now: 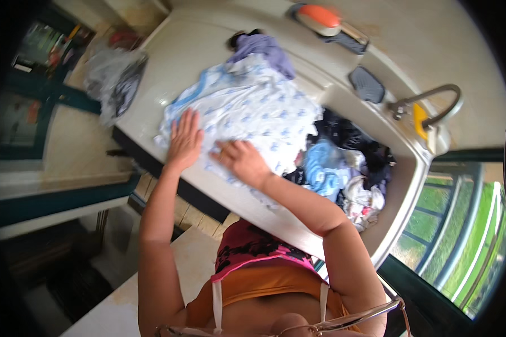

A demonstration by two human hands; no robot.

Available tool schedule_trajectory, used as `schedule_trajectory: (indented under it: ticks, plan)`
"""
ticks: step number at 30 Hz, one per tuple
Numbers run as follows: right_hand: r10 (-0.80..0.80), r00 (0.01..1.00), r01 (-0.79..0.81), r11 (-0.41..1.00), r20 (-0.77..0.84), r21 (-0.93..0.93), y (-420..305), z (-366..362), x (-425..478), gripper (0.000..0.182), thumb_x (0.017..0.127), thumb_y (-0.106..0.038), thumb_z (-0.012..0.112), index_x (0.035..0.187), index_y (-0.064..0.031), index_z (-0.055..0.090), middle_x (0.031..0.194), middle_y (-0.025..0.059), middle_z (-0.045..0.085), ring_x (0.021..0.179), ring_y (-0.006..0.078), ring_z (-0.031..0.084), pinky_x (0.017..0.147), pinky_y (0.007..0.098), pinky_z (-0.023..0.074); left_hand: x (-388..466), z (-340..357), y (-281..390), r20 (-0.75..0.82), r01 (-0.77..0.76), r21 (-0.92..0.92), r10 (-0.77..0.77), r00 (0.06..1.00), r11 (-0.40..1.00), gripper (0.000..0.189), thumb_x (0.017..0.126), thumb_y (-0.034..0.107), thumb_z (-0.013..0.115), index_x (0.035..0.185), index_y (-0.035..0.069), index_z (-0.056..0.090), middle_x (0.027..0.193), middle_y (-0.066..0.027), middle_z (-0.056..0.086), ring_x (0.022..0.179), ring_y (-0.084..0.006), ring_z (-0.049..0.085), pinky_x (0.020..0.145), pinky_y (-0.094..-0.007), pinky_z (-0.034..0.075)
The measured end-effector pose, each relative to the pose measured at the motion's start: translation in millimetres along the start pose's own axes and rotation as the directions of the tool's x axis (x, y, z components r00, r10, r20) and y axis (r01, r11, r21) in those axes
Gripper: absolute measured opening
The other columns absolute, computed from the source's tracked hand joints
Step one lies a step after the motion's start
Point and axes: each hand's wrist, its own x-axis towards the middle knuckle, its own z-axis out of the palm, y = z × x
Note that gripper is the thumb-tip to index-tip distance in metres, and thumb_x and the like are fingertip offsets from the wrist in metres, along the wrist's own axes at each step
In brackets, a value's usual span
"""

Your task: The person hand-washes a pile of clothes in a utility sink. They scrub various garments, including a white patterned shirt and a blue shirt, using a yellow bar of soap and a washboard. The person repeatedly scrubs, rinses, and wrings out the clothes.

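Observation:
A white cloth with a blue print (257, 113) lies spread over the pale counter beside the sink, its right edge reaching the basin. My left hand (185, 141) rests flat on its near left part, fingers apart. To the right, my right hand (242, 162) is on the same cloth with its fingers slightly bent and blurred; whether it pinches any fabric is unclear. Beyond the printed cloth lies a purple cloth (265, 50) with something dark at its far end.
The sink basin (405, 168) holds a blue cloth (320, 166), dark fabric and white fabric. A curved faucet (442, 90) stands at its far right. An orange-topped object (318, 19) is on the back ledge. Clear plastic bags (114, 80) sit at the counter's left end.

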Motion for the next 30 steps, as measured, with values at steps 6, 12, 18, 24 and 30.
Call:
schedule_trajectory:
  ticks: [6,12,18,24,30]
  plan:
    - [0.427,0.895,-0.443,0.883,0.128,0.153,62,-86,-22,0.047,0.081,-0.011,0.057,0.128,-0.0122,0.051,0.117,0.0137,0.056,0.102,0.0298,0.057,0.085,0.0429,0.0485,-8,3,2,0.008,0.039,0.029,-0.039,0.999,0.999,0.055,0.1,0.028,0.032,0.15,0.008,0.02,0.156,-0.0122,0.017,0.144,-0.0266,0.017,0.117,-0.0464,0.007]
    - [0.576,0.808,-0.572,0.717,-0.123,-0.4,252,-183,-59,0.056,0.083,-0.006,0.053,0.137,-0.0089,0.04,0.124,0.0116,0.057,0.112,0.0294,0.056,0.091,0.0445,0.0453,-4,1,8,0.0,0.042,0.04,-0.042,0.999,0.998,0.055,0.1,0.028,0.033,0.15,0.009,0.02,0.156,-0.0127,0.019,0.144,-0.0278,0.018,0.117,-0.0468,0.007]
    - [0.435,0.884,-0.458,0.731,-0.172,-0.505,296,-167,-72,0.059,0.093,-0.018,0.051,0.147,-0.0146,0.028,0.141,0.0105,0.045,0.132,0.0283,0.039,0.108,0.0542,0.0258,-4,2,5,-0.008,0.031,0.057,-0.031,0.999,0.998,0.056,0.099,0.029,0.037,0.149,0.009,0.023,0.155,-0.0122,0.022,0.143,-0.0276,0.02,0.116,-0.0473,0.011]
    - [0.463,0.868,-0.444,0.885,-0.177,0.137,166,-79,-6,0.053,0.087,-0.027,0.061,0.13,-0.0005,0.046,0.127,0.0223,0.05,0.115,0.0393,0.048,0.099,0.0442,0.0399,-8,8,-5,-0.042,0.023,0.119,-0.018,0.999,0.993,0.056,0.1,0.032,0.037,0.148,0.008,0.025,0.156,-0.0133,0.017,0.143,-0.0283,0.019,0.116,-0.0473,0.01]
    - [0.605,0.744,-0.636,0.771,-0.284,-0.024,135,-15,40,0.048,0.083,-0.041,0.066,0.105,0.0003,0.051,0.096,0.0195,0.06,0.093,0.0379,0.057,0.082,0.0462,0.0452,32,-2,75,-0.038,-0.145,-0.046,0.143,0.989,0.988,0.088,0.09,0.055,0.048,0.147,-0.004,0.016,0.155,-0.0205,0.013,0.145,-0.0327,0.012,0.117,-0.0491,0.006]
